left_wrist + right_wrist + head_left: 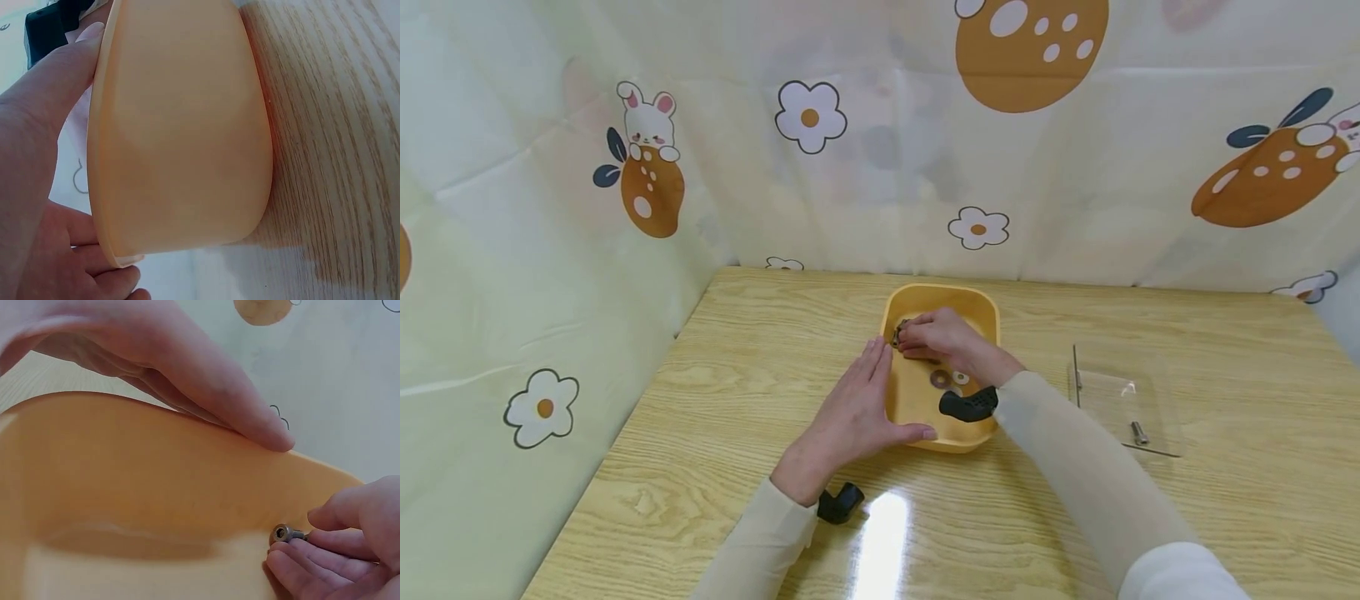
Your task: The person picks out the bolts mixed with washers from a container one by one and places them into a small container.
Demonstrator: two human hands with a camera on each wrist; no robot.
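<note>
A yellow-orange plastic bin (917,408) stands on the wooden table. My left hand (857,408) rests along its left rim with straight fingers, the thumb lying over the near rim. The left wrist view shows the bin's outer wall (181,125) beside that hand. Inside the bin, at the left wall, my right hand (951,337) reaches toward small metal hardware (897,333). Close up, a socket-head bolt (284,534) lies against the right fingertips; a gap shows between thumb and fingers. A ring-shaped washer (940,379) lies on the bin floor.
A clear plastic case (1101,387) sits to the right, with a bolt (1138,433) at it. Black wrist-worn pieces show at the right wrist (970,406) and left wrist (841,504). A printed curtain (880,167) hangs behind the table.
</note>
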